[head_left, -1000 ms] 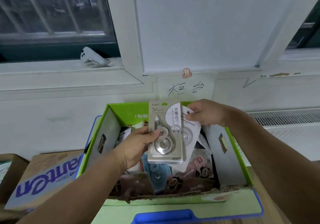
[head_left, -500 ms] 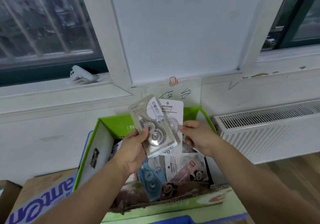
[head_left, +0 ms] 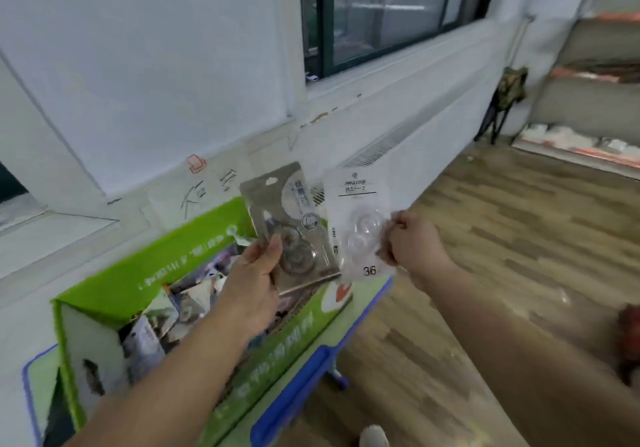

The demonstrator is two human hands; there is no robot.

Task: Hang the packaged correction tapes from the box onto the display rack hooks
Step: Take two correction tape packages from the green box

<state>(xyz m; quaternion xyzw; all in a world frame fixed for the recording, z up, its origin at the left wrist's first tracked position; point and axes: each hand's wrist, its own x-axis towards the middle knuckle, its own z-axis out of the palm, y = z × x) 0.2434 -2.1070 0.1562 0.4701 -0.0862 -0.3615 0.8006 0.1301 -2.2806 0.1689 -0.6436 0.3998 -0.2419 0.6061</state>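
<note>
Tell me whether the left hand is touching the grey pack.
Touching. Head view: the left hand grips the grey pack, thumb pressed on its front.

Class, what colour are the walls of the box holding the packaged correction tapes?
The box is bright green with white print, as the head view shows.

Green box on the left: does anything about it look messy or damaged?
Yes: the packets inside the green box lie jumbled at all angles, not stacked. Beyond it, the window ledge shows chipped paint.
</note>
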